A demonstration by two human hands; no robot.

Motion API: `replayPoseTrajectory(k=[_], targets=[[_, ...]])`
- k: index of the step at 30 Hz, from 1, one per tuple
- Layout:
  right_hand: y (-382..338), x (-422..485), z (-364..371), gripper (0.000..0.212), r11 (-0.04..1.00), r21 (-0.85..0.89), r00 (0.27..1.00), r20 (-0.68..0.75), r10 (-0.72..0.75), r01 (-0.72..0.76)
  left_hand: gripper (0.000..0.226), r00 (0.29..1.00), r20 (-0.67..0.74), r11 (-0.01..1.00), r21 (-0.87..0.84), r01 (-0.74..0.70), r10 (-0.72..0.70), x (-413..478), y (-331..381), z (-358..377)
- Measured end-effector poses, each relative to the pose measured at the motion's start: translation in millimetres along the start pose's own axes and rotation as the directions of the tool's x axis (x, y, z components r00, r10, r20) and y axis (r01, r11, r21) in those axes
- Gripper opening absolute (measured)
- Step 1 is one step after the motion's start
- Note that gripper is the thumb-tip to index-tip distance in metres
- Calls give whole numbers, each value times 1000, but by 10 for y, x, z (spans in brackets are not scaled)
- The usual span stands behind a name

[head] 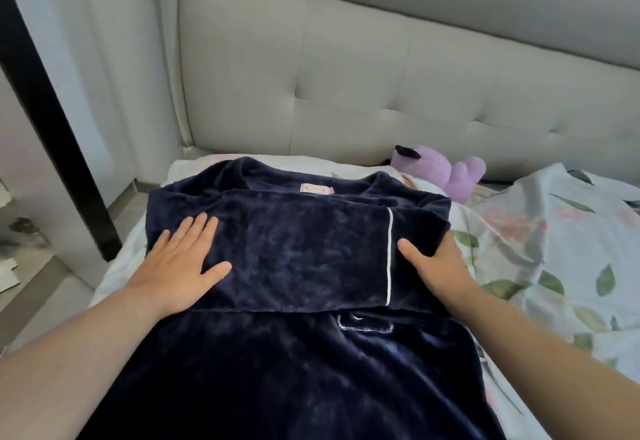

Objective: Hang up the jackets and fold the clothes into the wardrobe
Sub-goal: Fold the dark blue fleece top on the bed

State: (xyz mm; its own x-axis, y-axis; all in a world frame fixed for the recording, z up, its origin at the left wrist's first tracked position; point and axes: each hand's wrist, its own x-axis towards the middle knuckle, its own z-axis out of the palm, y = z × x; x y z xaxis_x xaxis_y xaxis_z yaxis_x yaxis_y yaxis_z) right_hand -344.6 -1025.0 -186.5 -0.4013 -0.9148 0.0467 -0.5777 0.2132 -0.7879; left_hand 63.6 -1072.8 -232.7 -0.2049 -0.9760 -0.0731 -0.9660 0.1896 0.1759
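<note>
A navy velvet pyjama top (298,353) lies spread on the bed, neck label away from me. One sleeve with white piping (301,252) is folded across the chest. My left hand (180,259) lies flat with straight fingers on the left part of that sleeve. My right hand (433,263) grips the top's right edge beside the cuff: the thumb is on top and the fingers are tucked under the fabric, hidden from view.
The bed has a floral sheet (554,249) stretching to the right. A purple plush toy (446,169) sits by the padded grey headboard (381,86). On the left, past the bed's edge, are a dark post (52,121) and floor.
</note>
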Motion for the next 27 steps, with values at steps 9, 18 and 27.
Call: replayPoseTrajectory(k=[9, 18, 27], targets=[[302, 142, 267, 89, 984, -155, 995, 28, 92, -87, 86, 992, -121, 989, -140, -40, 23, -1, -39, 126], [130, -159, -28, 43, 976, 200, 996, 13, 90, -91, 76, 904, -249, 779, -613, 130, -347, -373, 29, 5], [-264, 487, -517, 90, 978, -199, 983, 184, -19, 56, 109, 986, -165, 981, -196, 2, -35, 463, -243, -931]])
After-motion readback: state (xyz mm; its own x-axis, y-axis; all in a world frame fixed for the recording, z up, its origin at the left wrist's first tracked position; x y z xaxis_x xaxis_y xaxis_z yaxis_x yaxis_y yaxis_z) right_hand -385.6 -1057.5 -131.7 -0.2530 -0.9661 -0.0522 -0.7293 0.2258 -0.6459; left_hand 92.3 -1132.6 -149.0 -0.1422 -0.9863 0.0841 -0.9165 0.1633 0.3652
